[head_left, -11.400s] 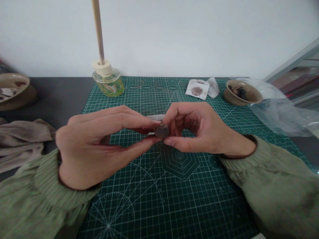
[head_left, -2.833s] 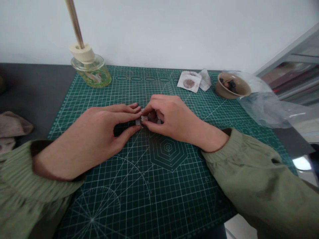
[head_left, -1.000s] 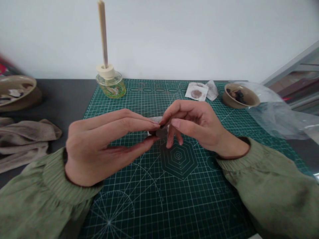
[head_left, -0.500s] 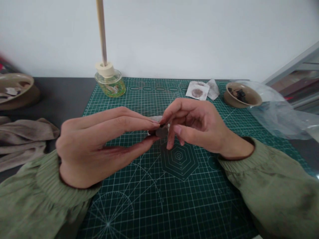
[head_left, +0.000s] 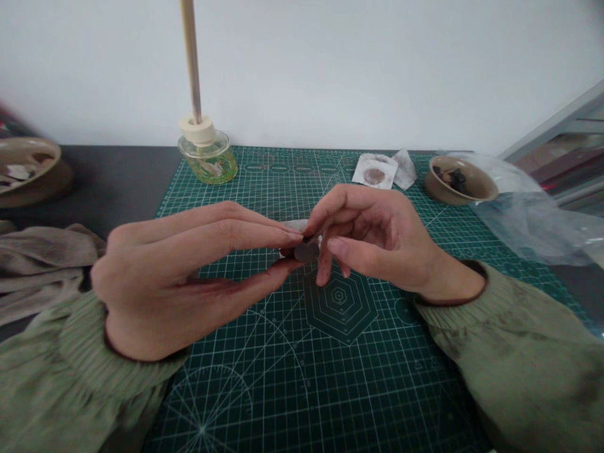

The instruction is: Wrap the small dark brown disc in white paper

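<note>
A small dark brown round disc [head_left: 306,251] sits between my two hands above the middle of the mat, with a strip of whitish paper [head_left: 295,224] behind it. My left hand [head_left: 174,283] pinches the disc's left side between fingertips and thumb. My right hand [head_left: 372,242] grips it from the right, its curled fingers hiding part of the disc and paper.
Under my hands lies a green cutting mat [head_left: 264,390]. Beyond it stand a glass jar [head_left: 207,167] holding a wooden stick [head_left: 190,56], a stained paper square [head_left: 375,171], a brown bowl [head_left: 460,179], and clear plastic [head_left: 523,220]. A dish [head_left: 23,160] and grey-brown cloth [head_left: 42,264] lie left.
Compared with the frame 2.8 s ago, my hands are farther apart and hold the disc higher in view. Over the last second, they have barely moved.
</note>
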A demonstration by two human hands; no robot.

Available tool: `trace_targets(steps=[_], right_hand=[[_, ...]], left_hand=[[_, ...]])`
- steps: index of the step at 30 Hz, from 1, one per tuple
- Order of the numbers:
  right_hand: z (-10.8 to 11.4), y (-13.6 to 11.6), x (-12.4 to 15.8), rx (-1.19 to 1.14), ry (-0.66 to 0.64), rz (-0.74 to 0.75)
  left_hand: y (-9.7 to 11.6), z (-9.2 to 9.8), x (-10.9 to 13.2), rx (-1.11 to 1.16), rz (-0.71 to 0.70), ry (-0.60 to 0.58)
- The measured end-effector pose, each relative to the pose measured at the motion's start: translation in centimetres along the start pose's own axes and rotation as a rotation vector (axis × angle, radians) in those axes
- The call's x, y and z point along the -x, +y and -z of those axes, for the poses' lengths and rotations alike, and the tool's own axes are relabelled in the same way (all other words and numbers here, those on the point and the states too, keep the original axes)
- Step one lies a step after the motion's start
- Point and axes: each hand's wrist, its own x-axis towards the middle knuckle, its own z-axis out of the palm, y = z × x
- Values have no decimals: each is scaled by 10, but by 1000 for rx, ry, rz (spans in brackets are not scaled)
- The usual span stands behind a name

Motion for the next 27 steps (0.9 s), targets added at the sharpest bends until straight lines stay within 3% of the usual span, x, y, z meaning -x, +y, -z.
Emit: trace_targets(steps=[7,16,23,27], right_hand=[[-4,-1,-3,26,41,-20],[2,-2,-3,-31,-54,7],[-5,-3,-5,-38,34,-18],[-2,0,-4,-43,-16,18]], left_hand=[[1,1,-2,23,-31,-3],[2,-1,-1,27,-6,18],[-4,-1,-3,94,-59,-18],[-4,0,-7,148,-81,1]])
